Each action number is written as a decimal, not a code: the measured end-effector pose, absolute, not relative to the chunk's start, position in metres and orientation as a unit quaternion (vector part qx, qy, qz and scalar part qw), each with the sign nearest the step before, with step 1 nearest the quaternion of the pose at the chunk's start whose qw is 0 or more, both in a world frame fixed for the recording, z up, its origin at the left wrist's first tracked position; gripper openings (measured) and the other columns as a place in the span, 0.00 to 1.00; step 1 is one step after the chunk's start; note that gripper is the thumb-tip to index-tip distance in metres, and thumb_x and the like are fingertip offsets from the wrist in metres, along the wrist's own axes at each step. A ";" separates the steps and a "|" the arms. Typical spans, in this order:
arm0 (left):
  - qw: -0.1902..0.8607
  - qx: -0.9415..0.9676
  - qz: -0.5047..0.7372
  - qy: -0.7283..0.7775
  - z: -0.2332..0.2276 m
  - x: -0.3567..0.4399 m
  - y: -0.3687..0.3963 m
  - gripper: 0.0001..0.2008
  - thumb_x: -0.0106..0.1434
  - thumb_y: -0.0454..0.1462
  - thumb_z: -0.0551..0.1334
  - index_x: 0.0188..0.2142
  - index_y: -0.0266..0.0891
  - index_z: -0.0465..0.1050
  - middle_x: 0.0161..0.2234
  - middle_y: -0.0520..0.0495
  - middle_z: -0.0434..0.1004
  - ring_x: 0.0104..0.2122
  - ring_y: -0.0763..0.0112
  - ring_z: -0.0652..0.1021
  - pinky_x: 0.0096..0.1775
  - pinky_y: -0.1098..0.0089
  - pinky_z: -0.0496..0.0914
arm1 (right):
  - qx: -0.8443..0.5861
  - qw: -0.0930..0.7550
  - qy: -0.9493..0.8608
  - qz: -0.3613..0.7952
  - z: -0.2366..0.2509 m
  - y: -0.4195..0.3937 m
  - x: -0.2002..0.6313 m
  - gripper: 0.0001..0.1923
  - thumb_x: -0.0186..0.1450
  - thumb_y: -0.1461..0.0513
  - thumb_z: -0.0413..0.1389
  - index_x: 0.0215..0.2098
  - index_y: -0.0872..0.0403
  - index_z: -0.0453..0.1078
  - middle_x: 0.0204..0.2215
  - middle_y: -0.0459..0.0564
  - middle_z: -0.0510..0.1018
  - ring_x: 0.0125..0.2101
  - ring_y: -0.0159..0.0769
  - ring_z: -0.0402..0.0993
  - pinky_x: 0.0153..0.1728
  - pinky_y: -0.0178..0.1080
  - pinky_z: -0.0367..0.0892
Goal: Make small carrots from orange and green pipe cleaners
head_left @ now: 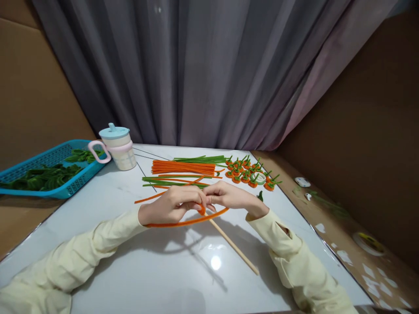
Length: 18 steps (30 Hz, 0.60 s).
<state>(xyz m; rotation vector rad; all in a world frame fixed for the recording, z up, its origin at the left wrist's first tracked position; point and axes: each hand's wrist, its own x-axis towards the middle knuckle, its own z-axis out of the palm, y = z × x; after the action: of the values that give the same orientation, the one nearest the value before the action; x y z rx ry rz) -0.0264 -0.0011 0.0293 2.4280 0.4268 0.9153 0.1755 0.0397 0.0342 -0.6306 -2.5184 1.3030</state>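
Over the middle of the table, my left hand [173,203] and my right hand [229,197] meet with their fingertips pinched together. Between them is an orange pipe cleaner [193,221], coiled at the end of a wooden stick [234,245]; its loose length bows out below both hands. The stick slants down to the right, above its shadow. My fingers partly hide the coil, so the exact grip on the stick's tip is unclear. Just beyond my hands lie loose orange and green pipe cleaners [157,179].
Farther back are an orange pipe cleaner bundle [183,167], a green bundle [199,159] and several orange pieces with green stems [236,178], with a tape roll [258,178] among them. At left stand a lidded cup [121,150] and a blue basket [70,188] holding green pieces.
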 end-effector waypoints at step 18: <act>0.529 0.635 0.466 0.315 0.018 -0.033 0.034 0.14 0.56 0.44 0.62 0.23 0.36 0.65 0.26 0.52 0.66 0.28 0.74 0.67 0.33 0.71 0.63 | -0.361 0.526 -0.445 0.628 -0.005 0.038 0.210 0.12 0.58 0.52 0.58 0.26 0.51 0.65 0.31 0.47 0.76 0.40 0.36 0.73 0.42 0.38 0.66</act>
<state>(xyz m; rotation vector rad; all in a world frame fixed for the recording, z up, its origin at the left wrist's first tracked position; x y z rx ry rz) -0.0331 0.0339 0.0178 1.5168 0.7523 1.1126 0.2100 0.0380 -0.0047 -0.8642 -1.0645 1.5023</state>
